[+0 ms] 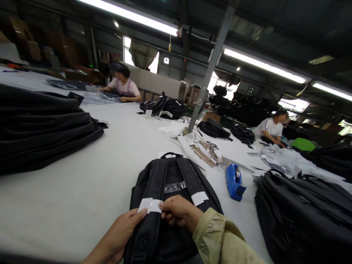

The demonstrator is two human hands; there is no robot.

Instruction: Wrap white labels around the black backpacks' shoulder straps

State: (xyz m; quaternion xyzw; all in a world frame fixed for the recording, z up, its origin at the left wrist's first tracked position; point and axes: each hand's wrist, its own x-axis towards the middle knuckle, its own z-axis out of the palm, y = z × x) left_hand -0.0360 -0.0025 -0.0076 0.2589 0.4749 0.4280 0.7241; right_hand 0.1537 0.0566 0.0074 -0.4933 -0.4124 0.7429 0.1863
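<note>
A black backpack (176, 168) lies on the white table in front of me, its shoulder straps facing up. Around its left strap runs a white paper band (150, 206). My left hand (121, 229) pinches the band's left end, thumb on top, with its other fingers partly hidden beside the strap. At the band's right end, my right hand (178, 211) is closed, thumb and forefinger gripping the paper. Another white band (200, 198) wraps the right strap. A clear plastic strip (175, 187) shows between the straps.
A blue tape dispenser (234, 182) stands right of the backpack. Stacked black bags (41, 128) rise at the left, and more black backpacks (305, 212) lie at the right. Paper scraps (206, 152) surround a metal post (209, 73). Two people work across the tables.
</note>
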